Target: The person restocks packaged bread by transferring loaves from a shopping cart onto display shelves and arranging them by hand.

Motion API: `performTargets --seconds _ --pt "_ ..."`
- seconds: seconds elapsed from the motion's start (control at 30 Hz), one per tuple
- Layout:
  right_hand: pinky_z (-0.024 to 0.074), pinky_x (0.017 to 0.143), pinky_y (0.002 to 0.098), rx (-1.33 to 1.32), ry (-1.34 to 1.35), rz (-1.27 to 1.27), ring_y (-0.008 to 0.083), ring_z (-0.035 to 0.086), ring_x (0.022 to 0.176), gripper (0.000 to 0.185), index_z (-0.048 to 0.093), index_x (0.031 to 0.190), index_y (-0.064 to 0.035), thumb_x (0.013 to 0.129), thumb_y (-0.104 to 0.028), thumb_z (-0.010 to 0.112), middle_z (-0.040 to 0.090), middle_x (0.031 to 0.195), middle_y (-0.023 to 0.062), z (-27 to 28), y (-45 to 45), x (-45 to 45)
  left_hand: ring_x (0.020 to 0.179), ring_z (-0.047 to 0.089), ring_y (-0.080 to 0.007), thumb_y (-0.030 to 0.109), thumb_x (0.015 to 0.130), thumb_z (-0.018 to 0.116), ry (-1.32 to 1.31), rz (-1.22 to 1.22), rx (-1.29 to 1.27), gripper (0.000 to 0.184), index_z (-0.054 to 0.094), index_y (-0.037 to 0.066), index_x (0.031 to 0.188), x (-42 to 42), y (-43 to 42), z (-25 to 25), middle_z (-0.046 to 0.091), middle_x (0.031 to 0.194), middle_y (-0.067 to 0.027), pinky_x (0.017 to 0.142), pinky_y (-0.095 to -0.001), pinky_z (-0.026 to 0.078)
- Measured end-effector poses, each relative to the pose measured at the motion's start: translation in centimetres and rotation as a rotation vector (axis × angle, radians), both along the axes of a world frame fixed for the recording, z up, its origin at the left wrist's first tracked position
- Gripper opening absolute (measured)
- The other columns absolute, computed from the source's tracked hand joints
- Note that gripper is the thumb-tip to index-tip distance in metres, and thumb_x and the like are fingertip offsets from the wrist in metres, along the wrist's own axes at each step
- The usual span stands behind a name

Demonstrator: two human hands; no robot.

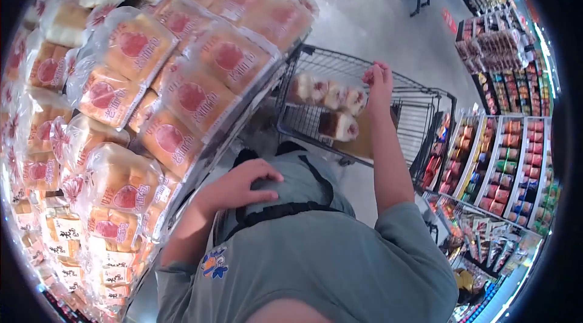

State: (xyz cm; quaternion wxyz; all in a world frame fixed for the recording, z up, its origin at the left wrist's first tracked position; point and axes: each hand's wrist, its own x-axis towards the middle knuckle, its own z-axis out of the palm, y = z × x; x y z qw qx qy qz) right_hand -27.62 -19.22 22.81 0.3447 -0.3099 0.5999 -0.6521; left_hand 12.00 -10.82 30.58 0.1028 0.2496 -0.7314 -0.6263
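Clock dial: centred on the head view, 12 at the top edge.
Right hand: bare right hand (pixel 378 73) at 2 o'clock, raised above the cart on an outstretched arm; fingers bent inward, partly closed. Whether it grips anything I cannot tell.
Left hand: bare left hand (pixel 254 181) between 7 and 8 o'clock, in front of the waist, loosely open with fingers a little bent and thumb apart; nothing seen in its grasp.
Cart: black-framed wire shopping cart (pixel 419 101) at 2 o'clock, beneath the right hand.
Cart load: row of clear-wrapped pale bread rolls with red marks (pixel 330 93) toward 1 o'clock, inside the cart; a dark-brown-and-white wrapped pack (pixel 340 125) lies nearer the body, between 2 and 3, beside a flat tan panel (pixel 364 139).
Bread display: heaped clear bags of golden square bread with red round prints (pixel 193 97), spanning 8 to 11 o'clock, its edge close to the cart.
Shelves: white-edged shelves of colourful small packets (pixel 507 168), 3 to 4 o'clock.
Clothing: grey-green short-sleeved shirt (pixel 303 256) at 6 o'clock, black waist strap (pixel 282 210) across it.
Floor: smooth grey floor (pixel 370 25) at 1 o'clock, beyond the cart.
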Motion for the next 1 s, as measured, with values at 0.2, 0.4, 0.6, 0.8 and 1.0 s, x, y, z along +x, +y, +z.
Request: performTargets --seconds 0.2,0.4,0.6,0.8,1.0 --pt "0.0447 0.067 0.0234 0.135 0.172 0.21 0.0083 0.052 0.074 0.022 0.055 0.114 -0.0059 0.093 -0.013 0.058 0.056 0.083 0.0009 -2.3 3.4 -4.2 0.103 0.058 -0.024 0.018 0.088 0.065 -0.336 0.203 -0.219 0.033 0.059 0.005 0.117 -1.3 -1.6 -1.8 0.061 0.109 -0.0119 0.091 -0.0338 0.045" --pt "0.0455 0.066 0.0244 0.294 0.024 0.248 0.0084 0.054 0.073 0.022 0.056 0.113 -0.0066 0.093 -0.016 0.058 0.059 0.085 0.0014 -9.8 4.4 -10.5 0.103 0.059 -0.0259 0.018 0.088 0.063 -0.427 0.281 -0.164 0.031 0.059 0.006 0.116 -3.3 -0.6 -0.2 0.061 0.107 -0.0127 0.09 -0.0349 0.046" --pt "0.0454 0.066 0.0253 0.501 -0.488 0.137 0.0123 0.056 0.068 0.015 0.055 0.106 -0.0075 0.093 -0.014 0.053 0.057 0.078 0.0006 -22.0 6.3 -16.1 0.097 0.062 -0.0249 0.015 0.089 0.063 -0.459 0.425 -0.12 0.028 0.061 0.004 0.114 -5.4 2.5 -1.8 0.063 0.103 -0.0115 0.088 -0.0339 0.048" --pt "0.0476 0.06 0.032 0.677 -0.38 0.143 0.0167 0.055 0.063 0.011 0.053 0.096 -0.0075 0.087 -0.014 0.055 0.056 0.075 -0.0006 -38.0 14.5 -22.7 0.096 0.059 -0.0167 0.01 0.093 0.055 -0.224 0.742 0.353 0.029 0.057 0.003 0.121 -3.5 7.2 -6.6 0.061 0.103 -0.0058 0.087 -0.0297 0.047" --pt "0.0517 0.062 0.0382 0.998 0.325 0.298 0.0197 0.063 0.075 0.041 0.048 0.111 -0.0007 0.078 -0.018 0.066 0.063 0.085 0.0094 -38.8 13.0 -17.0 0.085 0.055 -0.0093 0.012 0.096 0.05 -0.009 1.262 0.733 0.025 0.056 0.006 0.12 -1.1 10.4 -11.8 0.059 0.1 -0.0012 0.076 -0.0251 0.046"
